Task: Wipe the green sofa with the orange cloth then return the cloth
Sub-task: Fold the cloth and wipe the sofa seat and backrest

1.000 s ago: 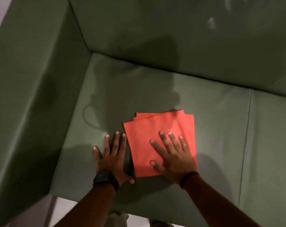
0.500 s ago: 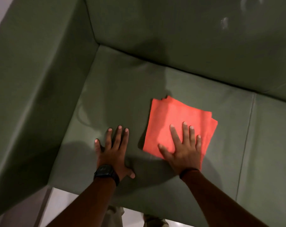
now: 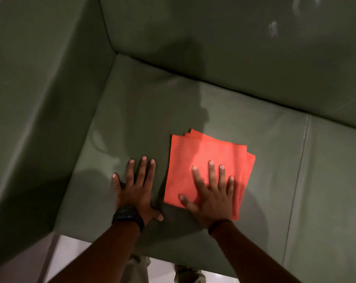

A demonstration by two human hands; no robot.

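Note:
The folded orange cloth (image 3: 205, 158) lies flat on the left seat cushion of the green sofa (image 3: 152, 111). My right hand (image 3: 211, 199) presses down on the cloth's near half, palm flat and fingers spread. Just left of the cloth, my left hand (image 3: 136, 190) rests flat on the bare seat with its fingers apart, holding nothing. A black watch sits on that wrist.
The sofa's tall left armrest (image 3: 40, 99) and its backrest (image 3: 234, 48) wall in the seat. Pale smudges (image 3: 273, 28) mark the backrest at the upper right. A seam (image 3: 301, 166) divides the left seat cushion from the right one. Pale floor (image 3: 71, 252) shows below the front edge.
My right hand slid the cloth away and to the right, then drew it back a little toward my left hand. The left hand stayed planted on the seat.

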